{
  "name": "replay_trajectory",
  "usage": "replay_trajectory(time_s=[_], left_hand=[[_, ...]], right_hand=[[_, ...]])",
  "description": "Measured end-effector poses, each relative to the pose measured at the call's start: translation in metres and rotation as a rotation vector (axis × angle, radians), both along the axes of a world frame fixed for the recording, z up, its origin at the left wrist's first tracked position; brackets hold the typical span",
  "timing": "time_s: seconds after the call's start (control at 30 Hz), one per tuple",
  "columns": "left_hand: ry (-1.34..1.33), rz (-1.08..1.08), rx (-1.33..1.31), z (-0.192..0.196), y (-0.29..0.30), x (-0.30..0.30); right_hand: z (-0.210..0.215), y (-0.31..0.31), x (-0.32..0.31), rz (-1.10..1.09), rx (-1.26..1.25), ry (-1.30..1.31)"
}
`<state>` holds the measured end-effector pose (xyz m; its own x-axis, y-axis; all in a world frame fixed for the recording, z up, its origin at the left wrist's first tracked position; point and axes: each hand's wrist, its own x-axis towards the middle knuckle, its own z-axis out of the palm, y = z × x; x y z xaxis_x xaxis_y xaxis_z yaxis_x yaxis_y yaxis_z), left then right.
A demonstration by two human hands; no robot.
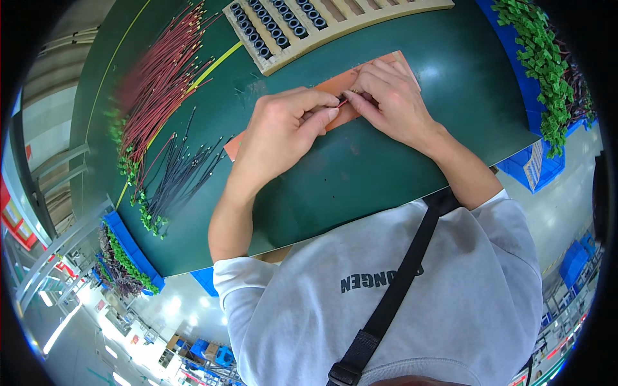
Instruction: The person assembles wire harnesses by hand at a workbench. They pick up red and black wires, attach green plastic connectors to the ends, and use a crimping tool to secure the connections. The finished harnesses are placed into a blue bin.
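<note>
Both of my hands meet over an orange-brown pad (335, 82) lying on the green table (360, 174). My left hand (280, 132) pinches a small dark part with a thin red wire (342, 101) at its fingertips. My right hand (389, 96) grips the same small piece from the other side, fingers curled tight. The part itself is mostly hidden by the fingers.
A bundle of red wires (161, 77) and a fan of black wires (177, 174) lie left. A beige rack holding black ring parts (283, 29) sits at the far edge. Blue bins with green connectors (541, 71) stand right, another blue bin (129, 251) at the lower left.
</note>
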<state>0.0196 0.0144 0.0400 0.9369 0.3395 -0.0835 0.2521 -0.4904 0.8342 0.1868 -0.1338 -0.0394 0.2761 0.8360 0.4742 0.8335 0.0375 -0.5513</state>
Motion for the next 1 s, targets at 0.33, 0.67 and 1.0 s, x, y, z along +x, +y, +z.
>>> replay_trajectory(time_s=[0.33,0.67,1.0], left_hand=[[0.013,0.08,-0.505,-0.031,0.014,-0.011],[-0.067,0.092,-0.573,-0.039,0.008,-0.015],[-0.227,0.072,0.244,-0.032,-0.013,-0.009]], right_hand=[[0.002,0.0,-0.001,-0.007,-0.01,-0.002],[0.001,0.0,0.0,-0.006,-0.019,-0.012],[-0.003,0.0,0.0,-0.015,-0.025,-0.012]])
